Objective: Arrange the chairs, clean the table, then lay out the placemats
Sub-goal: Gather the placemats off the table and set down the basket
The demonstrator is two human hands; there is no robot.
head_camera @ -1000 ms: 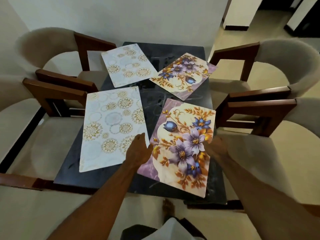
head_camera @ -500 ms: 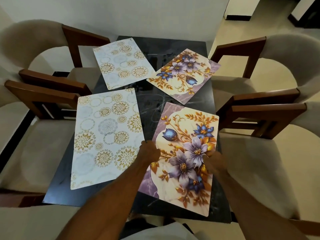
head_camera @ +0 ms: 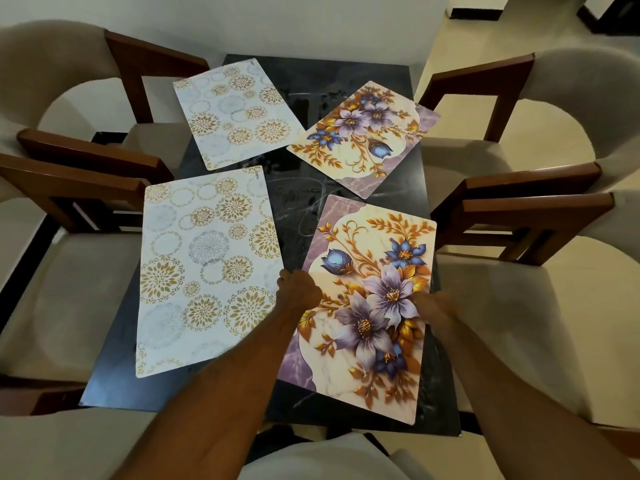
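Four placemats lie on the dark glossy table. Nearest on the right is a purple and gold floral placemat. My left hand grips its left edge with curled fingers. My right hand holds its right edge, fingertips on the print. A second floral placemat lies skewed at the far right. A white placemat with gold circles lies at the near left, and a matching one at the far left.
Beige upholstered chairs with brown wooden arms flank the table: two on the left and two on the right. A white wall stands behind the table's far end. The tiled floor opens out at the back right.
The camera has moved closer over the table. Both hands stay at the edges of the near floral placemat, slightly further up along its sides.
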